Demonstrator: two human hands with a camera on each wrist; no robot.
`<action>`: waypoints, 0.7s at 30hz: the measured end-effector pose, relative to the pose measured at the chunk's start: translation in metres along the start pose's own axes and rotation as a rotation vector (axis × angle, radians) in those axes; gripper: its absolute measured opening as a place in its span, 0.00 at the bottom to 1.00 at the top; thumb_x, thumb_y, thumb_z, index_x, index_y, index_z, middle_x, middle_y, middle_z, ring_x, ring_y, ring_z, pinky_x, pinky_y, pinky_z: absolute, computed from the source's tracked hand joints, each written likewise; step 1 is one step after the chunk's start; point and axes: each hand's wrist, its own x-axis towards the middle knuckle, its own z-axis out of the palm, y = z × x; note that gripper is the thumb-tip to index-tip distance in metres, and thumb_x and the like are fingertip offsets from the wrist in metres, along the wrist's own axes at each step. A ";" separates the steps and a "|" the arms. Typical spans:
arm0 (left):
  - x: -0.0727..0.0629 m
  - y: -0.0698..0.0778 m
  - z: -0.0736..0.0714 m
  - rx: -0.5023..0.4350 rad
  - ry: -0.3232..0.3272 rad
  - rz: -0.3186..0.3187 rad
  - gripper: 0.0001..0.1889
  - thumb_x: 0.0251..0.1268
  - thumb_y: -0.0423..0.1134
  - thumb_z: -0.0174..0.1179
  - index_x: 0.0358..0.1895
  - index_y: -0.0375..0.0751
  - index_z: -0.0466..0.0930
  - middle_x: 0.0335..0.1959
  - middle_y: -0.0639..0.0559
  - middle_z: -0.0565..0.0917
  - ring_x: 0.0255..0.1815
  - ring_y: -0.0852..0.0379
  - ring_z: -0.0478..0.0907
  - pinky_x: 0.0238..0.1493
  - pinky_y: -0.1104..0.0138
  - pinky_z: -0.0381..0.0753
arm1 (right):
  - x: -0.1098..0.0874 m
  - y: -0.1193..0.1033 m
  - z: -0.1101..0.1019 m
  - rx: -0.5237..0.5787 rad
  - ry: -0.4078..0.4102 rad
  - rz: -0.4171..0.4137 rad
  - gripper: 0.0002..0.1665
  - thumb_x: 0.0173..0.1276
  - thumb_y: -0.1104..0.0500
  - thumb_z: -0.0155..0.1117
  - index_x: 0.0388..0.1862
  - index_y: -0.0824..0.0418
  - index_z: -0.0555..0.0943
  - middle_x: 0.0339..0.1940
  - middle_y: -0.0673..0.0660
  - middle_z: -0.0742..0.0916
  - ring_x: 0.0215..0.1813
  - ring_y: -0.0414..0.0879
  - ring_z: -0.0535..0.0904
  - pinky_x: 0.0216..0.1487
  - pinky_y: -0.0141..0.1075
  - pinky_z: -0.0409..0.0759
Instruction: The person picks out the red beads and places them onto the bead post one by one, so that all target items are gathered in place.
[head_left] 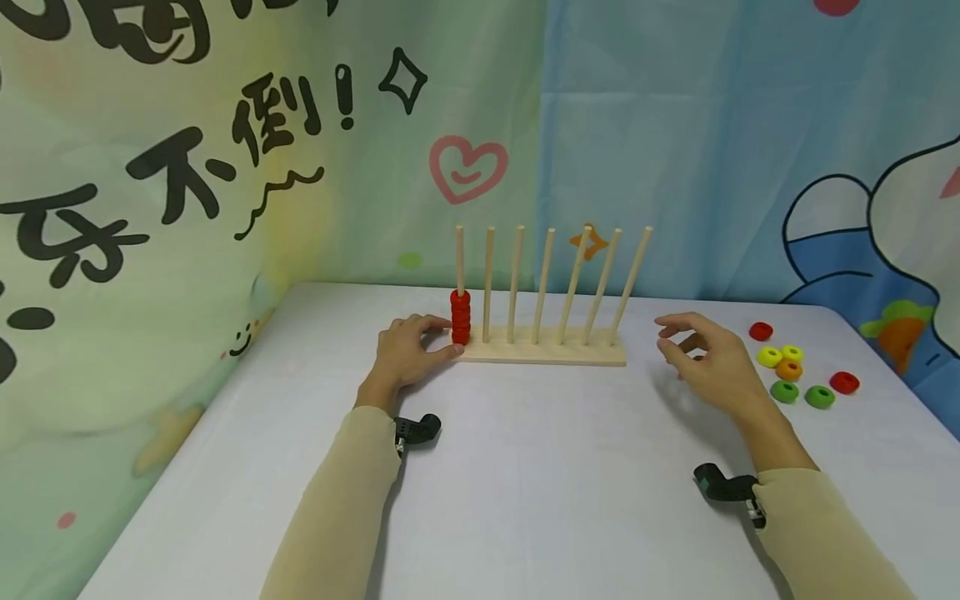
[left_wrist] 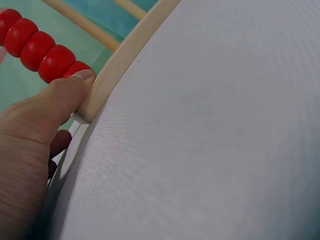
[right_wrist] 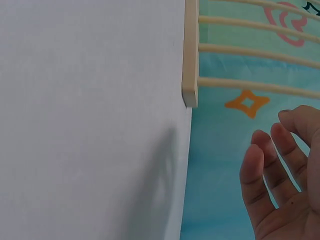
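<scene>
Gripping rack point(head_left: 540, 357), left hand point(head_left: 405, 354), loose beads point(head_left: 790, 374) (head view only)

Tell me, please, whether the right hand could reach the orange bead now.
Probably yes: the right hand looks empty and nothing covers the orange bead, though yellow beads sit close.

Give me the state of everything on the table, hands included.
Peg rack: upright on the table
Stacked red beads: on the leftmost peg
Other six pegs: bare
Loose beads: seven, lying off the rack
Left hand: holding the rack's left end
Right hand: empty, touching nothing
</scene>
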 end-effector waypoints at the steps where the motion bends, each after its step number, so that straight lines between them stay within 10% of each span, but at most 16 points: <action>1: 0.000 0.000 0.000 -0.002 0.001 0.001 0.29 0.59 0.66 0.60 0.61 0.61 0.78 0.62 0.53 0.77 0.62 0.46 0.67 0.62 0.47 0.60 | -0.001 0.002 -0.002 -0.012 -0.010 0.007 0.20 0.72 0.58 0.62 0.62 0.55 0.77 0.48 0.56 0.83 0.35 0.42 0.80 0.28 0.30 0.80; 21: -0.001 0.002 -0.001 -0.001 -0.009 -0.004 0.28 0.60 0.65 0.60 0.62 0.60 0.77 0.62 0.53 0.77 0.62 0.46 0.67 0.63 0.47 0.60 | -0.022 0.033 -0.034 -0.184 -0.168 0.195 0.28 0.73 0.49 0.61 0.66 0.60 0.73 0.59 0.67 0.74 0.50 0.60 0.73 0.39 0.43 0.74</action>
